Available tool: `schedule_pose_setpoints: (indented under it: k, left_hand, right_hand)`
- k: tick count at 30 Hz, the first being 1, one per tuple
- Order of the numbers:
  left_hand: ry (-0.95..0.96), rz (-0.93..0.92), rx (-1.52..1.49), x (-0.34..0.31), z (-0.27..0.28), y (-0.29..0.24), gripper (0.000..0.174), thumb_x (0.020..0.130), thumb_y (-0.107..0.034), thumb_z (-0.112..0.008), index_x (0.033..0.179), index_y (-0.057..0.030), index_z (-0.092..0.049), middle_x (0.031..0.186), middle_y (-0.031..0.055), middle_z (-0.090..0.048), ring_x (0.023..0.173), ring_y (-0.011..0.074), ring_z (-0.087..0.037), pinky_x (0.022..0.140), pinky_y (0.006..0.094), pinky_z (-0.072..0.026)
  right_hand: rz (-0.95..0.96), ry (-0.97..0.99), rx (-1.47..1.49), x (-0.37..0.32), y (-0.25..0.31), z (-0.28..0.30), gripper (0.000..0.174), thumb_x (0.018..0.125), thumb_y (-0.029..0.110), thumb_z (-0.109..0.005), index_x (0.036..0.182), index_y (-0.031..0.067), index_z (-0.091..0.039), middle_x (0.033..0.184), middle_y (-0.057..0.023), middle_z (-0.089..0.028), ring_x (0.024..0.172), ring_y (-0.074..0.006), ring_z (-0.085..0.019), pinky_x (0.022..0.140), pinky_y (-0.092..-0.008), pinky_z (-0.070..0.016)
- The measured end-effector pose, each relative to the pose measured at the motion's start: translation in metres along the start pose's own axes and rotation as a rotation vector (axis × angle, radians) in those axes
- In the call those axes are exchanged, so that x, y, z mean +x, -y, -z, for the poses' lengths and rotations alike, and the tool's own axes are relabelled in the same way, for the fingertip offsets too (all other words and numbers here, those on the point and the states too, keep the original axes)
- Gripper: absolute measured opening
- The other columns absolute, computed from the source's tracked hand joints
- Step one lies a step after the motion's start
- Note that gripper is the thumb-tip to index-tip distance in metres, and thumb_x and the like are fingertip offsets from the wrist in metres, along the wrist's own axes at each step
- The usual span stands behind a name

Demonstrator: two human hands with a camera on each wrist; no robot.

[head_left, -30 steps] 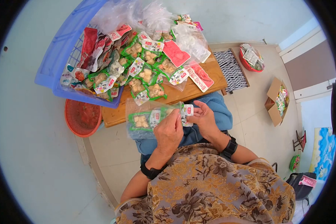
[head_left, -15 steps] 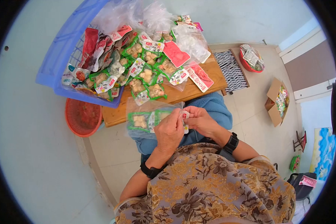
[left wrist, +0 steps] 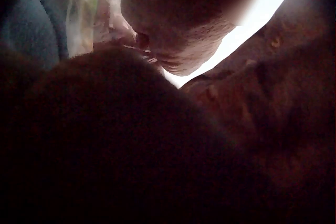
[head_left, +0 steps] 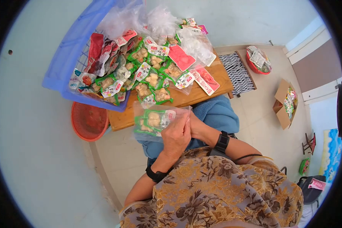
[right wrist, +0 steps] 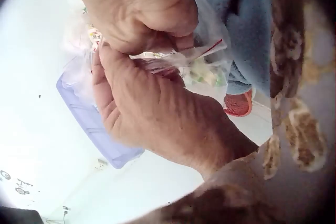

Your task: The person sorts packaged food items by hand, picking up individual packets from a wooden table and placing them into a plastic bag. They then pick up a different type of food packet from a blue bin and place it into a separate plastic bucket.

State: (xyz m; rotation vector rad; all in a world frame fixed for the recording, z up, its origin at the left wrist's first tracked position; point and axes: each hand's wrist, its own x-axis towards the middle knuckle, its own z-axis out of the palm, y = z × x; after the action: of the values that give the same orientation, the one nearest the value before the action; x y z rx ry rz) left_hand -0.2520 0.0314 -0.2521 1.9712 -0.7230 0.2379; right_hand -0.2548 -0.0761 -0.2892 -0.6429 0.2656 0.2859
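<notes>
A clear plastic bag (head_left: 140,136) is held over the lap, with green-edged snack packets (head_left: 154,119) overlapping inside it. My left hand (head_left: 175,135) grips the bag's right side, thumb and fingers curled together at its edge. Close against it, my right hand (head_left: 197,125) holds the same edge, its fingertips mostly hidden behind the left hand in the head view. In the right wrist view, the left hand (right wrist: 157,106) and the right hand (right wrist: 139,8) meet on bunched plastic. The left wrist view is mostly dark.
On the wooden table (head_left: 121,117) lie more green packets (head_left: 153,79) and clear bags (head_left: 195,45). A tilted blue crate (head_left: 59,72) stands at its left, above an orange-red basket (head_left: 89,121). A cardboard box (head_left: 282,114) and a red basin (head_left: 259,60) are on the floor at right.
The packets in the bag now overlap rather than lying side by side. My right hand has closed in against the left, and the white-labelled packet end near its fingers has gone from sight.
</notes>
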Motion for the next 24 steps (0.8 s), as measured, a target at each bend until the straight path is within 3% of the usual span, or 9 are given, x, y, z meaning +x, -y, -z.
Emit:
schedule_pose_setpoints:
  k: [3,6,7,9,13,16,18,22,24]
  left_hand:
    - [0.015,0.003,0.008,-0.001,0.002,-0.001,0.020,0.085,-0.003,-0.067,0.106,-0.0012,-0.069,0.087,0.0188,-0.070,0.074,0.0321,-0.069,0.063,0.0352,-0.0539]
    - [-0.029,-0.038,-0.028,-0.001,0.000,0.001,0.020,0.085,-0.003,-0.067,0.105,-0.0006,-0.069,0.088,0.0192,-0.070,0.072,0.0323,-0.069,0.062,0.0356,-0.0536]
    - [-0.023,-0.047,-0.027,-0.002,-0.001,0.002,0.020,0.085,-0.003,-0.067,0.105,-0.0006,-0.069,0.088,0.0192,-0.070,0.072,0.0323,-0.069,0.062,0.0356,-0.0536]
    - [0.007,-0.006,0.006,-0.004,0.000,0.004,0.020,0.085,-0.002,-0.067,0.105,-0.0004,-0.069,0.088,0.0185,-0.070,0.069,0.0297,-0.069,0.060,0.0342,-0.0532]
    - [-0.002,-0.013,-0.021,-0.003,0.000,0.009,0.021,0.085,-0.002,-0.067,0.106,-0.0001,-0.069,0.088,0.0187,-0.071,0.065,0.0266,-0.069,0.058,0.0326,-0.0526]
    - [-0.053,-0.055,-0.013,-0.003,-0.002,0.008,0.023,0.085,-0.002,-0.067,0.108,-0.0003,-0.069,0.078,0.0166,-0.069,0.058,0.0216,-0.065,0.054,0.0309,-0.0500]
    - [-0.025,0.056,-0.015,-0.004,0.000,0.004,0.024,0.086,-0.003,-0.068,0.109,0.0001,-0.069,0.067,0.0132,-0.064,0.053,0.0176,-0.059,0.051,0.0308,-0.0466]
    - [-0.042,0.106,-0.060,-0.006,-0.003,0.008,0.026,0.086,-0.004,-0.068,0.112,-0.0013,-0.069,0.059,0.0091,-0.056,0.049,0.0142,-0.052,0.048,0.0302,-0.0428]
    - [-0.029,0.120,-0.040,-0.006,-0.002,0.009,0.027,0.086,-0.005,-0.068,0.113,-0.0029,-0.068,0.058,0.0078,-0.053,0.048,0.0132,-0.050,0.047,0.0298,-0.0410]
  right_hand:
    - [0.080,0.161,-0.112,0.027,-0.025,0.017,0.038,0.098,0.009,-0.056,0.132,-0.0051,-0.053,0.123,-0.0093,-0.063,0.105,-0.0163,-0.063,0.090,-0.0304,-0.0522]
    - [0.058,0.192,0.007,0.042,-0.035,0.015,0.039,0.097,0.012,-0.058,0.132,-0.0049,-0.053,0.125,-0.0116,-0.063,0.108,-0.0192,-0.063,0.091,-0.0315,-0.0527]
    - [0.069,0.193,0.011,0.038,-0.026,0.001,0.039,0.097,0.012,-0.058,0.132,-0.0049,-0.053,0.125,-0.0116,-0.063,0.108,-0.0192,-0.063,0.091,-0.0315,-0.0527]
    - [0.015,-0.067,-0.095,0.027,-0.011,-0.024,0.038,0.097,0.013,-0.060,0.130,-0.0041,-0.053,0.124,-0.0127,-0.063,0.110,-0.0220,-0.064,0.093,-0.0329,-0.0530]
    - [-0.023,0.050,0.171,0.051,-0.030,0.018,0.037,0.097,0.015,-0.061,0.129,-0.0037,-0.055,0.124,-0.0126,-0.063,0.109,-0.0222,-0.064,0.092,-0.0338,-0.0539]
    - [0.051,0.021,0.053,0.046,-0.026,0.008,0.037,0.097,0.014,-0.061,0.129,-0.0038,-0.054,0.123,-0.0116,-0.063,0.109,-0.0215,-0.064,0.092,-0.0334,-0.0535]
    - [0.095,0.002,-0.030,0.042,-0.023,0.000,0.037,0.097,0.014,-0.060,0.129,-0.0039,-0.054,0.122,-0.0109,-0.063,0.109,-0.0210,-0.063,0.093,-0.0331,-0.0532]
    - [0.157,-0.030,-0.160,0.039,-0.026,0.002,0.037,0.098,0.014,-0.060,0.129,-0.0040,-0.053,0.120,-0.0098,-0.063,0.109,-0.0202,-0.062,0.093,-0.0328,-0.0527]
    - [0.257,0.114,-0.154,0.040,-0.033,0.026,0.033,0.097,0.011,-0.060,0.126,-0.0037,-0.057,0.120,-0.0093,-0.063,0.108,-0.0169,-0.062,0.091,-0.0307,-0.0533]
